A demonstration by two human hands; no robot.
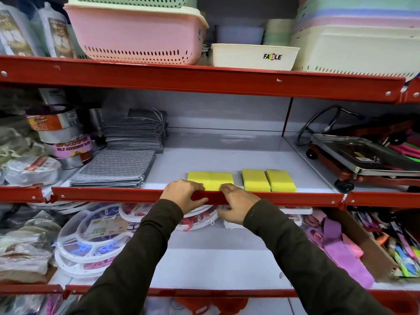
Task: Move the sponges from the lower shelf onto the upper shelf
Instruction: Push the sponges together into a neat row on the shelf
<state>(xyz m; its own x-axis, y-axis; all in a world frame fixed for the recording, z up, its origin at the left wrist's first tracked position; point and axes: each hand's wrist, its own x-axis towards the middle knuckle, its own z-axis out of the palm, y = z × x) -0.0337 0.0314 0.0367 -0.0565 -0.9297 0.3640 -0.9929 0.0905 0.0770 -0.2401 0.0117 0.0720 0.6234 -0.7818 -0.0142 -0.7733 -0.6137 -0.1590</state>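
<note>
Yellow sponges lie along the front of the middle shelf (227, 155). A wide yellow sponge block (211, 178) lies left of two single sponges (255, 179) (280, 179). My left hand (181, 195) curls over the shelf's red front lip (113, 195), with its fingertips at the block's front edge and its thumb across the lip. My right hand (236, 204) reaches over the same lip. Its fingertips touch the block's front right corner and its thumb hangs below the lip. The shelf below (216, 258) shows a bare white patch between my arms.
Grey cloth stacks (118, 169) and tape rolls (66, 142) fill the middle shelf's left side, and a metal scale (363, 155) stands at the right. On the top shelf stand pink (136, 35) and cream (254, 56) baskets. White round trays (91, 242) and purple items (336, 242) lie on the lower shelf.
</note>
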